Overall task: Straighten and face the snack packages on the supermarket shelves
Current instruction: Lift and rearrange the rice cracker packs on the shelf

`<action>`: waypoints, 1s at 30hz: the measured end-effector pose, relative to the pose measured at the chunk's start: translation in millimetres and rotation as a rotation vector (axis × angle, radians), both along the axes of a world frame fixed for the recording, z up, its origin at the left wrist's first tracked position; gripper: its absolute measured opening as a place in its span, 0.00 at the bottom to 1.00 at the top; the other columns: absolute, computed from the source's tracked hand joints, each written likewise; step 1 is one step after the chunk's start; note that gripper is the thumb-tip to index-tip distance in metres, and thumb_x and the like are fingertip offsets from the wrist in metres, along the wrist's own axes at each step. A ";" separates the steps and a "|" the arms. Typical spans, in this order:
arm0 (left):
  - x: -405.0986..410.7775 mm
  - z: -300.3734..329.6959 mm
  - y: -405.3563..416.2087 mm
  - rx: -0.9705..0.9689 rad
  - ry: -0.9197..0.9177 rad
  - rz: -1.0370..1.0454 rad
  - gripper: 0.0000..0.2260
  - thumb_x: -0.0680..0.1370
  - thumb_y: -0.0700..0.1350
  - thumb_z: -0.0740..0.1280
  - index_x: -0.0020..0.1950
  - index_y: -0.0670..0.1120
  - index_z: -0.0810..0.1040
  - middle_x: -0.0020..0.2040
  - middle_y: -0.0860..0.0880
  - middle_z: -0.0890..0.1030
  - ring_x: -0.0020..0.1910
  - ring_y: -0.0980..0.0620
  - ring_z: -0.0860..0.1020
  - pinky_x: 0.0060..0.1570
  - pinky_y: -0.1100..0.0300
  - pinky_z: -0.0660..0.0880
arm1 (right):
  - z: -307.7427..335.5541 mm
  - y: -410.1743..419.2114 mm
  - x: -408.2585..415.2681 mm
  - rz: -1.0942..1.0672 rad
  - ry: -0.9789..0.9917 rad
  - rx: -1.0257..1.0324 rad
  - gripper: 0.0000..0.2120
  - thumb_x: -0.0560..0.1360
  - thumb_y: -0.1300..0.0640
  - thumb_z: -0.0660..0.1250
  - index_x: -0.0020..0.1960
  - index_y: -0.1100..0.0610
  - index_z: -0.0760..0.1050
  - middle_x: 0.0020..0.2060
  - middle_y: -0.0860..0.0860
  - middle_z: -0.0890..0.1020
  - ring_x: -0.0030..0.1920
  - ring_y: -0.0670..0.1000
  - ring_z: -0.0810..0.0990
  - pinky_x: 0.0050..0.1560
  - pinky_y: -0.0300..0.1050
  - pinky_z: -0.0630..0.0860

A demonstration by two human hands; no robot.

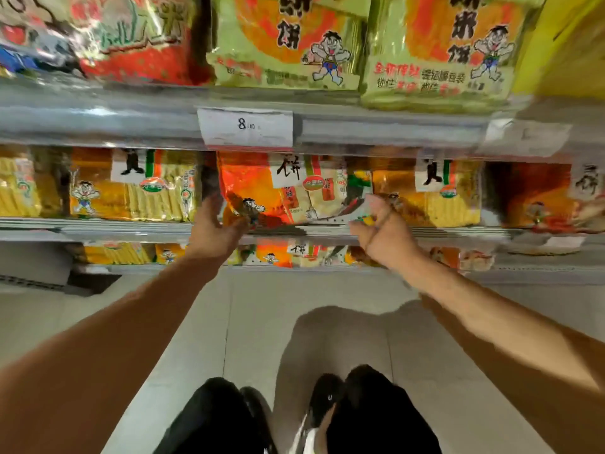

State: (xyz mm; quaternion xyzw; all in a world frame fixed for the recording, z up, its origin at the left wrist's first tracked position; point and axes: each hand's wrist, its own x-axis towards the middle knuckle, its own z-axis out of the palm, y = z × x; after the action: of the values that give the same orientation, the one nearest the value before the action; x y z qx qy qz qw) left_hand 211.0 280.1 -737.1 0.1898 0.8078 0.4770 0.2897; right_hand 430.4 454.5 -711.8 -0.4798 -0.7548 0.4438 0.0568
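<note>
Take the price tag (pixel 246 127) on the shelf rail as your landmark. You are mid-task: below the tag, the orange-red package (pixel 278 188) sits skewed on the middle shelf, its right corner hanging out over the edge.

Your left hand (pixel 214 224), below and left of the tag, has fingers curled at that package's lower left corner. Your right hand (pixel 381 229), below and right, looks closed on its right corner, though blur hides the exact grip.

Counted left to right on the tag's lower row: 2 yellow packs (pixel 131 188) left of it, 1 orange-red below it, 1 yellow and 1 orange-red to the right. Above the tag: 1 red bag, then 2 green packs (pixel 288 40). These look faced; the lowest shelf is left unjudged.
</note>
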 end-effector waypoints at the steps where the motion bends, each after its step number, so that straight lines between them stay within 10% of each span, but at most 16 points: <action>1: -6.5 -9.1 6.6 0.041 -0.011 -0.003 0.22 0.74 0.43 0.73 0.66 0.45 0.72 0.64 0.46 0.77 0.61 0.49 0.77 0.60 0.50 0.75 | -9.6 6.7 -13.6 -0.087 0.044 -0.046 0.30 0.76 0.54 0.68 0.75 0.56 0.62 0.64 0.56 0.75 0.57 0.51 0.77 0.57 0.32 0.69; 12: -33.4 -26.9 43.2 0.033 -0.056 -0.022 0.13 0.70 0.47 0.77 0.34 0.50 0.74 0.24 0.58 0.77 0.26 0.58 0.77 0.22 0.68 0.69 | -51.9 25.7 -70.0 -0.253 0.099 -0.198 0.29 0.69 0.46 0.75 0.65 0.54 0.70 0.57 0.50 0.79 0.60 0.53 0.77 0.62 0.51 0.74; 16: -35.4 14.2 30.9 0.012 -0.057 0.040 0.15 0.68 0.49 0.79 0.36 0.45 0.74 0.31 0.50 0.79 0.28 0.56 0.78 0.27 0.64 0.73 | -34.0 21.9 -64.0 -0.264 0.205 -0.149 0.14 0.67 0.50 0.78 0.44 0.48 0.73 0.43 0.46 0.80 0.51 0.52 0.79 0.56 0.50 0.77; 22: -4.5 69.7 -33.1 -0.039 -0.243 0.002 0.13 0.70 0.45 0.78 0.41 0.42 0.74 0.36 0.45 0.80 0.32 0.51 0.80 0.35 0.60 0.75 | 11.6 -24.5 -22.2 -0.113 0.058 -0.245 0.33 0.62 0.45 0.80 0.61 0.58 0.76 0.56 0.53 0.82 0.56 0.53 0.81 0.58 0.54 0.78; 26: 36.3 108.9 -96.2 -0.058 -0.465 -0.077 0.10 0.71 0.35 0.75 0.32 0.45 0.80 0.31 0.48 0.81 0.29 0.53 0.80 0.27 0.65 0.74 | 58.1 -76.8 25.4 -0.039 -0.068 -0.285 0.25 0.61 0.49 0.81 0.54 0.58 0.79 0.48 0.52 0.84 0.50 0.53 0.83 0.55 0.52 0.79; 30: 65.0 147.5 -148.5 -0.100 -0.617 -0.135 0.12 0.68 0.33 0.76 0.50 0.41 0.81 0.46 0.41 0.84 0.41 0.48 0.84 0.35 0.60 0.79 | 113.5 -130.3 72.0 0.046 -0.087 -0.495 0.11 0.63 0.52 0.82 0.42 0.51 0.83 0.40 0.50 0.86 0.37 0.46 0.84 0.40 0.43 0.81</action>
State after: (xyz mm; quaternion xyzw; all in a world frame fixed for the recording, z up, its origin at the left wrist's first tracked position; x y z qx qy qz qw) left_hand 276.0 131.5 -589.6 0.0751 0.6898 0.4514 0.5611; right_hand 502.5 324.2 -598.3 -0.4806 -0.6354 0.5952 -0.1052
